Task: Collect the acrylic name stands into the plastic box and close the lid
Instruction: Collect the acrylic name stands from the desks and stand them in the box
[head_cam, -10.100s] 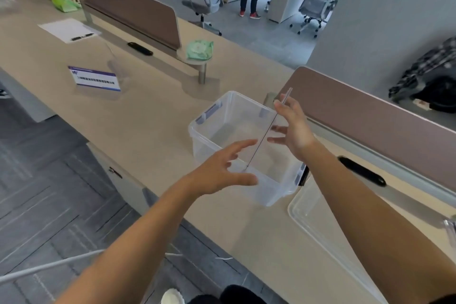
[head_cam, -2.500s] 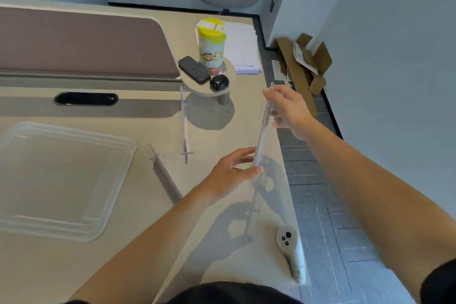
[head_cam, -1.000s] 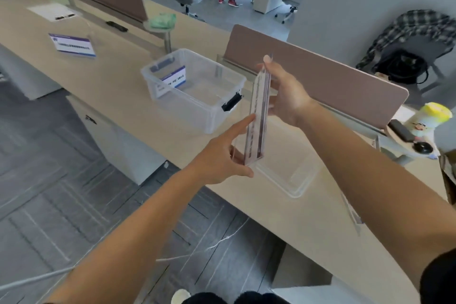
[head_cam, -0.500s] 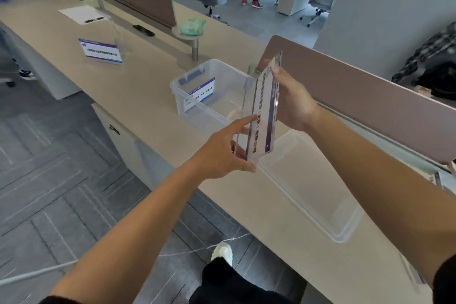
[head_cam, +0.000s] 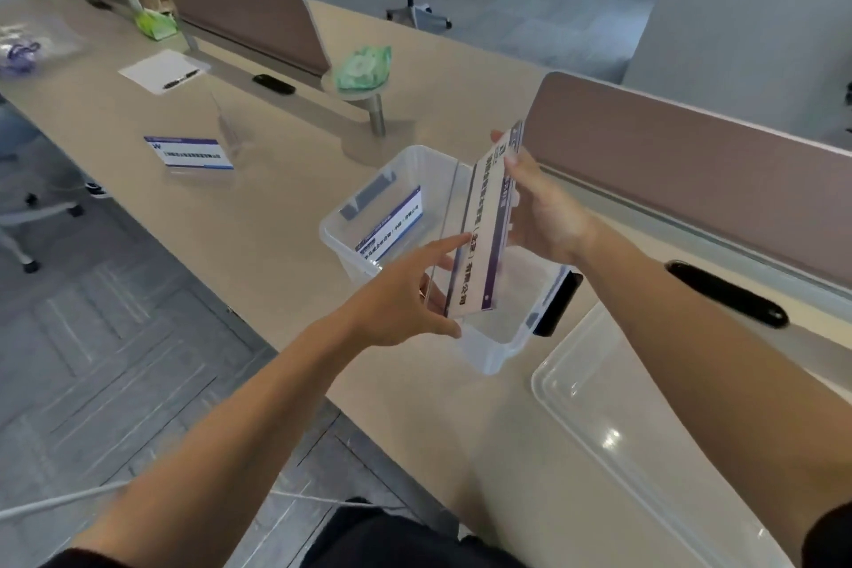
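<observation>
Clear acrylic, the name stand (head_cam: 484, 235) with its white and purple card is held on edge just above the open plastic box (head_cam: 369, 217) on the beige counter (head_cam: 258, 217). The right hand (head_cam: 544, 212) has its grip closed on the stand's far end, and the left hand (head_cam: 405, 295) pinches the near lower corner. A second name stand (head_cam: 392, 224) already leans inside the box. The lid (head_cam: 645, 452) lies flat on the counter just right of the box. Another name stand (head_cam: 189, 152) stands well apart to the left.
</observation>
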The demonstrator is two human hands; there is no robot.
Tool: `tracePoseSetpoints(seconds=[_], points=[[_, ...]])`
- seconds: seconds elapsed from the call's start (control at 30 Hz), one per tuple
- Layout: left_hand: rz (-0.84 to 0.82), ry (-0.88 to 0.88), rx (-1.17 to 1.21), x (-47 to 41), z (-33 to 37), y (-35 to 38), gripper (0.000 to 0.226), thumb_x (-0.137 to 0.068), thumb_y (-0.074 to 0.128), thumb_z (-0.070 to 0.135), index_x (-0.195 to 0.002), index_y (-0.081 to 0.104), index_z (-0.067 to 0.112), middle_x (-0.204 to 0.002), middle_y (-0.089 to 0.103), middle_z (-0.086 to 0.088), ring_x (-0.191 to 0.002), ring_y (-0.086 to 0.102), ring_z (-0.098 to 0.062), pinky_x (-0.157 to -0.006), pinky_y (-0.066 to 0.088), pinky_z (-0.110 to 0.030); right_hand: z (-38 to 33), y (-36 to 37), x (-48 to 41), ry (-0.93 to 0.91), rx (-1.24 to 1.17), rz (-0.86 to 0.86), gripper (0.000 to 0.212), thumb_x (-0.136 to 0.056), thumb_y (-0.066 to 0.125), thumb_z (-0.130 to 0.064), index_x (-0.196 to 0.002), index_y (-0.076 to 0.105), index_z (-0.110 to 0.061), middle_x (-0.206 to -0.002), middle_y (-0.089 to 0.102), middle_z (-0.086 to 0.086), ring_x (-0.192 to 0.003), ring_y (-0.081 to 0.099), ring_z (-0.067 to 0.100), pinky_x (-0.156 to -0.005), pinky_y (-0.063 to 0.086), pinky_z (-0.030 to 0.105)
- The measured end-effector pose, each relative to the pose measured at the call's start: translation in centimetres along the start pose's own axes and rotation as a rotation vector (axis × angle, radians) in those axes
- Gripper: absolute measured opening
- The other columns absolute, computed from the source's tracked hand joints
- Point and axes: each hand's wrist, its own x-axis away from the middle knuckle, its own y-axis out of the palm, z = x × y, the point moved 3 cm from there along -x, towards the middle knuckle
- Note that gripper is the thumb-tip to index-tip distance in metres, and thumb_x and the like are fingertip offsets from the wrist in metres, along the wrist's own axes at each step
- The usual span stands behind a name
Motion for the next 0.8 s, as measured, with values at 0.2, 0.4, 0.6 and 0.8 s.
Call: tracePoseSetpoints(seconds=[0.2,0.4,0.6,0.8], points=[[-0.114,0.113,-0.124,-6.1,-4.7,-5.2,0.093,-0.066,0.089,0.031,-0.143,0.039,0.039,-0.121,0.053,0.015,-0.083,0.061,-0.007,-0.073,0.054,-0.021,1.4,-1.0,-6.2,0.005,-0.090,0.164,0.081,-0.074,0.068,-0.064,-0.145,0.038,-0.040,-0.153,0.038,0.003,-0.110,0.066,0.029,-0.077,0.057,0.050],[-0.337,0.205,-0.067,-11.1,-10.3,-9.2,0.095,-0.065,0.089,0.035,-0.142,0.035,0.044,-0.127,0.049,0.015,-0.108,0.051,-0.006,-0.094,0.046,-0.024,2.1,0.0,-10.0,-0.005,-0.095,0.383,0.090,-0.065,0.077,-0.061,-0.143,0.041,-0.033,-0.142,0.045,0.008,-0.109,0.063,0.035,-0.081,0.055,0.052],[-0.326,0.227,-0.100,-14.0,-14.3,-15.2,0.085,-0.074,0.077,0.053,-0.146,0.036,0.037,-0.142,0.036,0.021,-0.131,0.029,0.002,-0.112,0.028,-0.029,4.4,0.3,-12.4,0.036,-0.076,0.432,0.069,-0.073,0.079,-0.051,-0.128,0.048,-0.025,-0.118,0.054,0.016,-0.109,0.054,0.042,-0.097,0.040,0.074],[-0.073,0.044,-0.158,-18.1,-19.9,-16.0,0.073,-0.080,0.023,0.075,-0.138,0.048,0.037,-0.152,0.032,-0.006,-0.141,0.022,-0.028,-0.117,0.020,-0.048,9.0,0.2,-14.5,0.129,-0.110,0.562,0.073,-0.069,0.074,-0.046,-0.136,0.048,-0.031,-0.117,0.054,0.009,-0.105,0.056,0.038,-0.083,0.052,0.058]])
